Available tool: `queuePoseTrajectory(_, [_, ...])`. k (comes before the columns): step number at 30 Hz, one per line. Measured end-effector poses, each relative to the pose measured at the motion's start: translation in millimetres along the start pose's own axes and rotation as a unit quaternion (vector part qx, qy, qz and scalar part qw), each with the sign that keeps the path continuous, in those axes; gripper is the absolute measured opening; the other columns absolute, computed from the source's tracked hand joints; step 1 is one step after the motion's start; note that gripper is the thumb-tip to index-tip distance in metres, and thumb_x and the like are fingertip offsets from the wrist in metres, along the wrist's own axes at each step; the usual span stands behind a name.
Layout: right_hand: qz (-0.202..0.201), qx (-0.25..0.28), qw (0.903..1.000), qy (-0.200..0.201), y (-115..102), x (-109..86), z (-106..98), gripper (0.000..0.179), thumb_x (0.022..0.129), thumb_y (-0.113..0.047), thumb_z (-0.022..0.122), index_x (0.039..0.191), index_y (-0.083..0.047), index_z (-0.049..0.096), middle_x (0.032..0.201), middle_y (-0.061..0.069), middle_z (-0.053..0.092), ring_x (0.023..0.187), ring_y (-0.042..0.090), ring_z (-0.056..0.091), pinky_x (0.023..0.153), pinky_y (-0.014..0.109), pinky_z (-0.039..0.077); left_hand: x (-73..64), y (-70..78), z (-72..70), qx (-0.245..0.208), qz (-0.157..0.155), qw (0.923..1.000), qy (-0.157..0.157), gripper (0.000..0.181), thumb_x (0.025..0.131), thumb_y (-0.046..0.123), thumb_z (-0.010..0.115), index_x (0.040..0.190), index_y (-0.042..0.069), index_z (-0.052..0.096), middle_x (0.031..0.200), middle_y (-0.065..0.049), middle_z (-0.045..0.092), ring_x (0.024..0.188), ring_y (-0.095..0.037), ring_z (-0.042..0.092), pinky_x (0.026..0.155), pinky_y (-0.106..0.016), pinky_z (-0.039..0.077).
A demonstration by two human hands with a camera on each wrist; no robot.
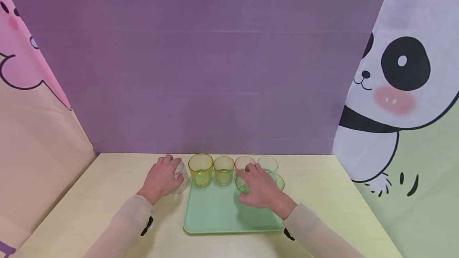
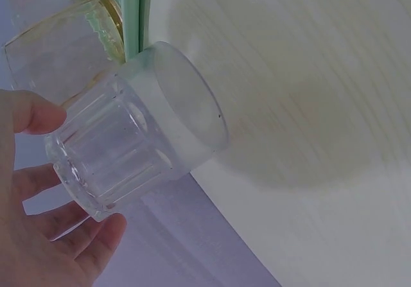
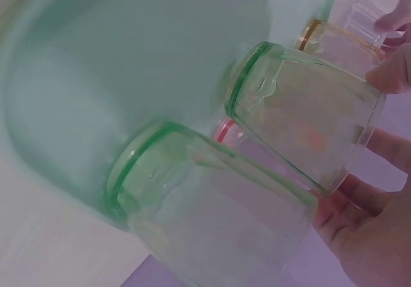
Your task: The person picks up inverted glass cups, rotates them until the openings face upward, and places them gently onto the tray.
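My left hand (image 1: 161,178) grips a clear glass (image 2: 128,139) at the left edge of the tray. The glass's fluted base is at the fingers, and its wide mouth faces the table. Thumb and fingers of my right hand (image 1: 259,186) pinch the upper rim of a green glass (image 3: 295,113) at the tray's right half. Close beside it stands a second green glass (image 3: 205,210). A large yellow glass (image 1: 201,170) and a smaller yellow glass (image 1: 224,172) stand upright along the back of the green tray (image 1: 211,218). The pink glass (image 1: 245,161) is partly hidden by my right hand.
Behind the second green glass, a pale glass (image 1: 267,163) stands at the back right. The tray lies on a light wooden table (image 1: 322,210). A purple backdrop (image 1: 215,71) rises at the table's back edge, with decorated panels on both sides.
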State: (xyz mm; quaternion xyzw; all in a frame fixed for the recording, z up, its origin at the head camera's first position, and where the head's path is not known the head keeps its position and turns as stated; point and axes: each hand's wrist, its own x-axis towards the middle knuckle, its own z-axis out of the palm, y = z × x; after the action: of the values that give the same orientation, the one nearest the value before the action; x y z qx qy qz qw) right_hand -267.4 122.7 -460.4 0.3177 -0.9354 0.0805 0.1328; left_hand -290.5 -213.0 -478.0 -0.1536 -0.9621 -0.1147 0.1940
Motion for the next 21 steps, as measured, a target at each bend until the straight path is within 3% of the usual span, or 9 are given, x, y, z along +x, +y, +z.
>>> queuePoseTrajectory(21, [-0.017, -0.023, 0.9996, 0.001, 3.0, -12.6, 3.4, 0.056, 0.074, -0.033, 0.064, 0.128, -0.018, 0.066, 0.113, 0.008, 0.055, 0.093, 0.024, 0.046, 0.073, 0.032, 0.043, -18.0, 18.9, -4.0, 0.003, -0.018, 0.9998, 0.013, 0.045, 0.088, 0.019, 0.068, 0.125, -0.005, 0.062, 0.114, -0.026, 0.058, 0.106, -0.048, 0.055, 0.083, -0.059, 0.051])
